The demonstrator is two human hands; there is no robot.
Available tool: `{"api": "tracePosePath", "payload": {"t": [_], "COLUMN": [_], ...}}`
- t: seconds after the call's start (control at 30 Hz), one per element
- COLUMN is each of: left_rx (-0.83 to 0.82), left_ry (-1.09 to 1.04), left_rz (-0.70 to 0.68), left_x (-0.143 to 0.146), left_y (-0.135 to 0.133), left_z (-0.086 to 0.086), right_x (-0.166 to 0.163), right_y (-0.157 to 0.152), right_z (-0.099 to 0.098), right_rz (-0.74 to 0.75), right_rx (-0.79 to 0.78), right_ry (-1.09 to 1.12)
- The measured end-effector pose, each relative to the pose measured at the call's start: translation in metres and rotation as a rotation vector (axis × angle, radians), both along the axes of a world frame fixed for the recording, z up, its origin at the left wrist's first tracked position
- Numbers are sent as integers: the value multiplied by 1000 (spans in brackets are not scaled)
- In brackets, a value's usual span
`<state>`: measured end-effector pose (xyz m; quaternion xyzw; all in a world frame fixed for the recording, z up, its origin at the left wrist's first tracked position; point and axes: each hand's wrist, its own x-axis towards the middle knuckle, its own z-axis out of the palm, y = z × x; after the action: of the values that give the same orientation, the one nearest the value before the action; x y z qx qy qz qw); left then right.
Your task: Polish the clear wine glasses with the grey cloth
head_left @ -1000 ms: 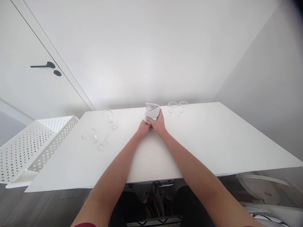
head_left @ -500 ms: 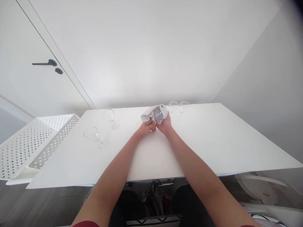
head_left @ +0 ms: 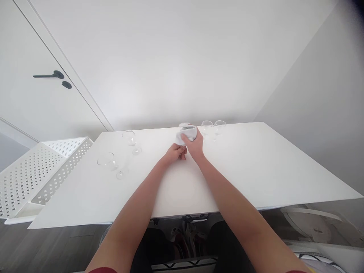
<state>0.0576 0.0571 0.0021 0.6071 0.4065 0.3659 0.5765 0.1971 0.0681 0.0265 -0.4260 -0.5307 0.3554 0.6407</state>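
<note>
Both my arms reach out to the middle of a white table (head_left: 256,167). My right hand (head_left: 195,146) is closed round a white cloth (head_left: 187,133) wrapped over the bowl of a wine glass. My left hand (head_left: 175,153) is closed low beside it, at what looks like the glass's stem; the stem and foot are mostly hidden by my fingers. Two clear wine glasses (head_left: 212,128) stand just right of the cloth near the table's far edge. One glass (head_left: 131,141) stands at the left, and another (head_left: 109,163) closer to me at the left.
A white perforated rack (head_left: 34,174) stands left of the table. A white door with a black handle (head_left: 51,76) is at the far left. White walls close in behind and to the right. Under the table's near edge are dark objects and a round white thing (head_left: 313,223).
The cloth has shifted round the glass: half a second ago the bowl showed through, now the cloth covers it more tightly. My hands stayed at the same spot.
</note>
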Motion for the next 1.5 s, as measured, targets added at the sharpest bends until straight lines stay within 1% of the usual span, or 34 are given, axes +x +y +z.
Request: {"api": "tracePosePath", "payload": {"t": [0.07,0.13,0.2,0.23,0.3,0.33,0.43,0.5,0.53,0.57,0.6,0.67,0.77,0.83,0.87,0.9,0.93,1.03,1.07,1.1,1.13,1.2,1.23,1.27,1.3,1.33,1.4,1.43,1.47,1.5], "left_rx": [-3,9,12,6,-14,-27,-52,-15,26,69,98,89,-20,-82,-107,-123,-123,-22,7,9,-18,-117,-152,-168,-163,-143,-108,-103,-104,-110], "left_ry": [7,-31,-117,-172,-288,-335,-398,-413,-431,-461,-500,-583,-690,-734,-742,-741,-733,-714,-717,-727,-745,-790,-807,-816,-816,-810,-792,-787,-789,-792], "left_rz": [-66,-101,-91,-72,-4,42,223,336,367,381,377,348,307,272,260,259,275,381,412,433,441,431,427,423,429,447,509,537,561,574], "left_x": [-3,-5,-4,-4,-2,-1,0,1,0,-1,-2,-6,-13,-16,-17,-17,-17,-15,-14,-14,-15,-16,-17,-18,-18,-19,-19,-19,-19,-19], "left_y": [-2,-3,-2,-1,3,5,12,15,16,16,15,13,10,9,9,10,11,13,14,15,15,16,17,17,17,18,18,18,19,20], "left_z": [3,6,7,6,3,1,-5,-7,-7,-6,-4,2,11,14,15,14,14,10,9,9,9,9,9,10,10,10,9,8,8,7], "right_x": [5,6,4,1,-6,-9,-16,-17,-16,-15,-13,-9,-6,-8,-9,-11,-13,-17,-17,-17,-16,-13,-13,-13,-14,-16,-21,-22,-23,-23], "right_y": [4,7,8,7,6,5,7,10,12,13,14,13,7,3,2,1,1,2,2,1,0,-3,-4,-5,-6,-5,-3,-2,-1,-1], "right_z": [1,1,-1,-2,-6,-8,-13,-16,-16,-17,-17,-16,-13,-12,-13,-14,-15,-18,-17,-16,-13,-8,-7,-6,-7,-8,-12,-14,-15,-15], "right_rz": [150,349,504,538,541,524,428,334,301,299,330,473,732,839,855,829,759,441,384,391,463,698,792,830,798,710,484,413,398,441], "right_rx": [-130,-203,-272,-320,-381,-378,-268,-212,-212,-233,-276,-382,-506,-561,-566,-545,-495,-292,-265,-274,-316,-441,-486,-502,-487,-445,-338,-308,-309,-342], "right_ry": [181,325,374,362,290,255,268,327,350,365,373,373,323,243,187,120,42,-205,-244,-238,-191,-33,31,57,37,-21,-175,-225,-230,-187]}}
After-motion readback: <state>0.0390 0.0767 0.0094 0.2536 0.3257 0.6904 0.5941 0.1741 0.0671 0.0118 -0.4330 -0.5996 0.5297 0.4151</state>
